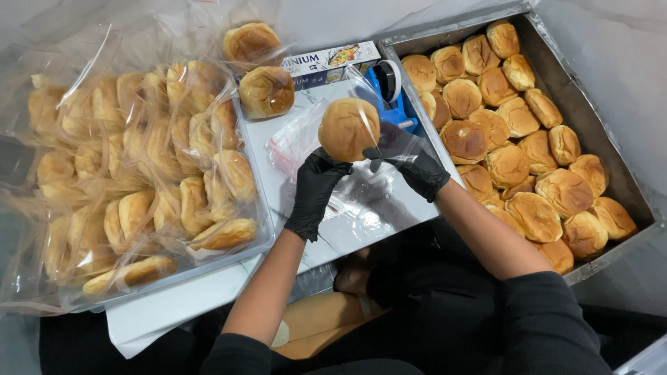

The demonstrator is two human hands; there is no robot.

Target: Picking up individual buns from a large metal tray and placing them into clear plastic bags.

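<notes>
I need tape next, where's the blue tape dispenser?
In the head view, the blue tape dispenser sits right of centre, between the held bun and the metal tray.

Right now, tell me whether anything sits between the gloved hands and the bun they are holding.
Only thin clear plastic: the bun sits inside a clear bag, and the left hand and right hand grip it through the film.
</notes>
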